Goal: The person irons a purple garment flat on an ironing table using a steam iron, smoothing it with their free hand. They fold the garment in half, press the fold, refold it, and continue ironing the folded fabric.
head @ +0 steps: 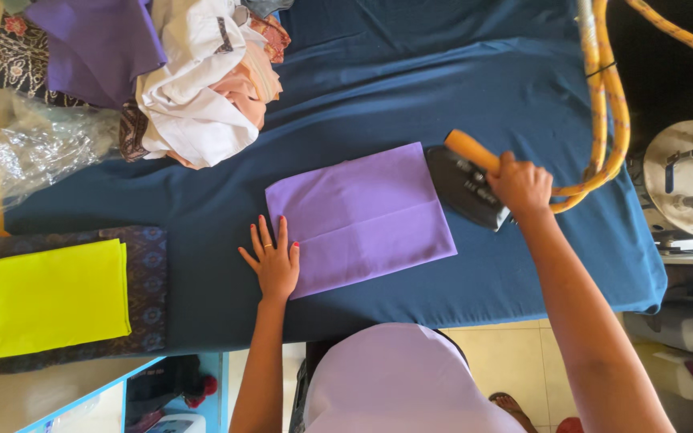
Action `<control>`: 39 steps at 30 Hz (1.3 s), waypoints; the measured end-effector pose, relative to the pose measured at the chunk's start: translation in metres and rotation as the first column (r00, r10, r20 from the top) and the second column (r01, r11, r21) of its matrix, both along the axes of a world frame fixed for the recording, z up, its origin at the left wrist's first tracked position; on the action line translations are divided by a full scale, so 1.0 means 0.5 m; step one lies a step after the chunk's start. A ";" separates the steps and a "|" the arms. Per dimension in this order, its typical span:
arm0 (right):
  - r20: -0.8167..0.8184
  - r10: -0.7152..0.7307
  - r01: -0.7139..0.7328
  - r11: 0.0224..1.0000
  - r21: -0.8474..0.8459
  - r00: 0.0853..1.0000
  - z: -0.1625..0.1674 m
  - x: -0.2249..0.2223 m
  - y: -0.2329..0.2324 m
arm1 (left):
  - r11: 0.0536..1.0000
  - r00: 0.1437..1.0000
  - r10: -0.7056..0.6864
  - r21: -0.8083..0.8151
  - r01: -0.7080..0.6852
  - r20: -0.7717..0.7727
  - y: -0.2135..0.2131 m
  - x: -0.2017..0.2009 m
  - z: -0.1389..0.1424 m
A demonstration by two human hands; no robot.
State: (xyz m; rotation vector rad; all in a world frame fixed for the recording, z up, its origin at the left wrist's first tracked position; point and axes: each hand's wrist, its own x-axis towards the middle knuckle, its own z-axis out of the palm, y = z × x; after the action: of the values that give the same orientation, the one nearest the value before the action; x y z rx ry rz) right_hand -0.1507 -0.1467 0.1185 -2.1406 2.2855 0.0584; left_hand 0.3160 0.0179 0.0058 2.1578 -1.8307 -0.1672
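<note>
A folded purple cloth lies flat on the dark blue ironing surface. My left hand rests palm down, fingers apart, on the blue cover at the cloth's left edge, just touching it. My right hand grips the wooden handle of a black iron that sits at the cloth's right edge. A yellow braided hose runs from the iron up to the right.
A heap of white, pink and purple clothes lies at the back left beside clear plastic wrap. A folded yellow cloth sits on a dark patterned cloth at the left. A round metal steam unit stands at the right.
</note>
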 end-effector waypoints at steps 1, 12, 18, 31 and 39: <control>-0.006 -0.015 0.015 0.999 -0.043 1.000 0.000 -0.015 -0.022 | 1.000 1.000 -0.001 -0.018 0.001 -0.010 -0.002 -0.004 0.011; 0.144 0.156 -0.102 0.938 -0.331 0.977 -0.049 0.108 0.182 | 0.903 0.896 -0.387 -0.286 0.320 -0.218 -0.304 -0.266 0.149; 0.370 -0.100 0.111 0.994 -0.008 0.924 -0.155 0.153 0.299 | 0.903 0.930 -0.341 0.230 0.364 -0.134 -0.454 -0.419 0.144; 0.799 0.234 0.190 0.899 -0.395 0.554 0.236 0.126 0.097 | 0.785 0.477 -0.604 -0.371 0.497 -0.638 -0.536 -0.156 0.522; 0.481 0.609 -0.051 0.651 -0.757 0.631 0.365 0.219 0.106 | 0.546 0.583 -0.770 -0.739 0.394 -0.259 -0.366 -0.017 0.648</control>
State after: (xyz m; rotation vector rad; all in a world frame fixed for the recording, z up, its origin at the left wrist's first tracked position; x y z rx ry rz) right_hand -0.0412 -0.0936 0.3012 -2.2199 1.4535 -1.5790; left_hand 0.3077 -0.1653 0.3298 0.7945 -1.8284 -0.2773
